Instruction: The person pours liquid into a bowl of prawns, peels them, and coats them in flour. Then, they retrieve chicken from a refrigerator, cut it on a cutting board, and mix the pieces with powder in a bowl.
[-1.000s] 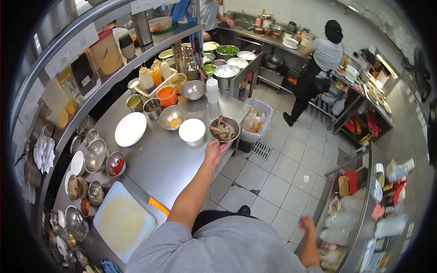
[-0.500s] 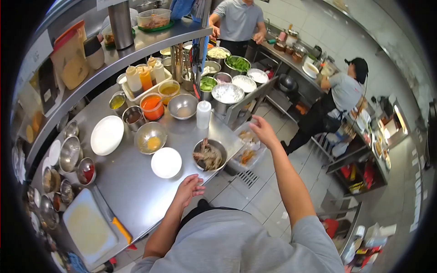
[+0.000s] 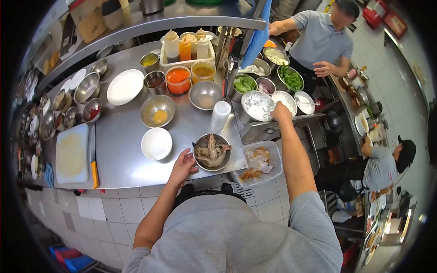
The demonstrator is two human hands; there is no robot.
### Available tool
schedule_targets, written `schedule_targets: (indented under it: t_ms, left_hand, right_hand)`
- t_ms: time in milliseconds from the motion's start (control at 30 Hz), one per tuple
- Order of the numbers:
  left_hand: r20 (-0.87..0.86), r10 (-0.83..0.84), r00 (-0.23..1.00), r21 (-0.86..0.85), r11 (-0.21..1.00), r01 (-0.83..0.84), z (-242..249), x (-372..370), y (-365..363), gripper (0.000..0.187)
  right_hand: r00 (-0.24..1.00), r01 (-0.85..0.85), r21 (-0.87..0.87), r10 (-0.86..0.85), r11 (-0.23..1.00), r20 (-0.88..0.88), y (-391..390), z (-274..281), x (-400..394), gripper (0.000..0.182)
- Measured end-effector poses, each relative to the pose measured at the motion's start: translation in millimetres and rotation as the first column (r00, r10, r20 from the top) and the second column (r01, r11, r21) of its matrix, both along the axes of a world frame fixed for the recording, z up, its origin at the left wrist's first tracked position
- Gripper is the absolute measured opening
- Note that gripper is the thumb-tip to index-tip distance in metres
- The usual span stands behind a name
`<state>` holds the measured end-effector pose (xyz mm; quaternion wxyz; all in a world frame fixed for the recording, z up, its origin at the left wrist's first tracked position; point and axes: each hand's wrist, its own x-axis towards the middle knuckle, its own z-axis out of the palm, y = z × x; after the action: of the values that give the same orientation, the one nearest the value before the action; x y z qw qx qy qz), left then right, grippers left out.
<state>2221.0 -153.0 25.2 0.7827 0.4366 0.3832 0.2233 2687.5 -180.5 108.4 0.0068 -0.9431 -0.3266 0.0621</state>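
Observation:
My left hand [image 3: 183,167] hovers at the table's front edge with its fingers apart and nothing in them, close to the left side of a steel bowl of prawns [image 3: 212,154]. My right hand [image 3: 282,112] reaches out to the far right, over the near rim of a bowl of white powder [image 3: 287,99]; I cannot tell what its fingers hold. Touching that bowl on the left is a wider steel bowl dusted with white powder [image 3: 258,105]. Left of the prawns stands a white bowl [image 3: 156,144], and behind them a white squeeze bottle [image 3: 221,115].
A clear tub of scraps [image 3: 261,175] sits below the table's right end. At the left lie a cutting board [image 3: 73,154] and an orange-handled knife [image 3: 94,170]. Sauce containers [image 3: 178,80] and squeeze bottles line the back. A co-worker [image 3: 318,41] stands beyond the bowls, another [image 3: 387,164] farther right.
My right hand has moved from open air beside the table to the bowl of white powder. My left hand stays near the prawns. The view has turned, and the co-worker at the back has moved an arm.

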Motion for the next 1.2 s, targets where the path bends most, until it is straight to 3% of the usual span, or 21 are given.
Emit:
schedule_targets:
  t_ms: [33, 100, 167, 200, 333, 467, 533, 600, 633, 667, 700, 733, 767, 800, 867, 933, 967, 1000, 1067, 1133, 1200]
  left_hand:
    - [-0.028, 0.039, 0.999, -0.003, 0.999, -0.04, -3.4, 10.2, -8.6, 0.057]
    - [-0.065, 0.079, 0.995, 0.004, 0.997, -0.079, -13.8, 28.9, -14.1, 0.053]
    - [-0.088, 0.206, 0.974, -0.068, 0.975, -0.213, -24.4, 38.9, -20.5, 0.04]
    - [-0.095, 0.292, 0.952, -0.036, 0.954, -0.296, -16.0, 47.2, -26.4, 0.027]
    - [-0.131, 0.365, 0.922, 0.002, 0.93, -0.368, -18.5, 64.8, -39.2, 0.024]
    - [-0.169, 0.375, 0.912, 0.026, 0.926, -0.376, -11.4, 73.2, -44.4, 0.025]
    - [-0.135, 0.366, 0.921, 0.075, 0.931, -0.358, -26.9, 73.8, -42.2, 0.025]
    - [-0.134, 0.358, 0.924, 0.082, 0.933, -0.349, -25.2, 76.4, -41.2, 0.025]
    - [-0.154, 0.34, 0.928, 0.082, 0.94, -0.331, -21.0, 80.1, -39.8, 0.026]
    - [-0.169, 0.322, 0.931, 0.082, 0.946, -0.313, -18.3, 83.8, -37.2, 0.027]
    - [-0.161, 0.313, 0.936, 0.092, 0.949, -0.302, -22.0, 85.0, -34.5, 0.028]
    - [-0.162, 0.32, 0.933, 0.092, 0.947, -0.309, -21.9, 87.0, -35.0, 0.028]
    - [-0.152, 0.324, 0.934, 0.074, 0.946, -0.317, -21.4, 89.8, -36.6, 0.028]
    - [-0.141, 0.332, 0.933, 0.059, 0.943, -0.327, -20.0, 91.3, -37.9, 0.027]
    - [-0.166, 0.321, 0.932, -0.015, 0.945, -0.328, -14.0, 89.0, -40.7, 0.026]
    - [-0.114, 0.346, 0.931, -0.088, 0.93, -0.356, -30.7, 84.0, -41.3, 0.023]
    - [-0.093, 0.321, 0.942, -0.124, 0.935, -0.331, -30.1, 81.6, -41.1, 0.022]
    - [-0.065, 0.292, 0.954, -0.161, 0.941, -0.299, -29.0, 80.6, -39.9, 0.021]
    - [-0.021, 0.284, 0.959, -0.171, 0.944, -0.283, -26.0, 77.3, -36.9, 0.018]
    - [-0.057, 0.216, 0.975, -0.202, 0.954, -0.223, -27.4, 69.7, -32.6, 0.017]
    - [-0.011, 0.175, 0.985, -0.237, 0.956, -0.172, -20.9, 60.8, -34.7, 0.016]
  right_hand:
    - [1.0, -0.014, 0.004, 0.014, 1.0, -0.007, 0.3, -5.4, 18.2, 0.053]
    - [0.981, -0.052, 0.321, 0.109, 0.946, -0.163, -3.9, -15.2, 52.4, 0.047]
    - [0.982, -0.068, 0.51, 0.147, 0.857, -0.116, -15.7, -34.9, 109.6, 0.046]
    - [0.984, -0.166, 0.526, 0.177, 0.834, 0.029, -25.6, -38.4, 134.4, 0.045]
    - [0.968, 0.146, 0.522, -0.012, 0.84, -0.25, -65.3, -6.8, 185.9, 0.046]
    - [0.943, -0.269, 0.34, 0.175, 0.901, 0.283, -79.1, -16.5, 200.5, 0.053]
    - [0.886, -0.416, 0.491, 0.221, 0.765, 0.406, -71.1, 20.4, 148.8, 0.044]
    - [0.896, -0.365, 0.667, 0.44, 0.649, 0.062, -58.5, 36.1, 86.0, 0.036]
    - [0.858, -0.277, 0.582, 0.47, 0.764, -0.208, -56.5, 54.4, 30.9, 0.034]
    - [0.683, -0.265, 0.569, 0.568, 0.778, -0.459, -61.1, 63.2, -22.2, 0.036]
    - [0.584, -0.479, 0.486, 0.679, 0.731, -0.445, -64.0, 62.5, -66.5, 0.038]
    - [0.401, -0.732, 0.475, 0.873, 0.488, -0.278, -59.4, 23.4, -90.2, 0.041]
    - [0.232, -0.83, 0.455, 0.942, 0.322, -0.242, -59.0, 25.1, -125.4, 0.043]
    - [0.175, -0.858, 0.451, 0.965, 0.246, -0.194, -53.8, -2.8, -148.0, 0.05]
    - [0.151, -0.874, 0.454, 0.985, 0.174, -0.088, -49.6, -29.5, -175.7, 0.061]
    - [0.287, -0.924, 0.266, 0.958, 0.273, 0.015, -40.1, -51.8, -195.9, 0.077]
    - [0.285, -0.943, 0.192, 0.958, 0.273, 0.039, -33.8, -48.8, -202.0, 0.091]
    - [0.281, -0.944, 0.192, 0.959, 0.268, 0.045, -29.7, -45.4, -208.8, 0.091]
    - [0.381, -0.925, -0.121, 0.874, 0.361, -0.303, -20.7, -28.9, -213.2, 0.098]
    - [0.395, -0.919, -0.136, 0.861, 0.371, -0.321, -10.3, -38.8, -208.9, 0.101]
    - [0.347, -0.918, -0.04, 0.749, 0.395, -0.565, -3.0, -30.8, -204.4, 0.1]
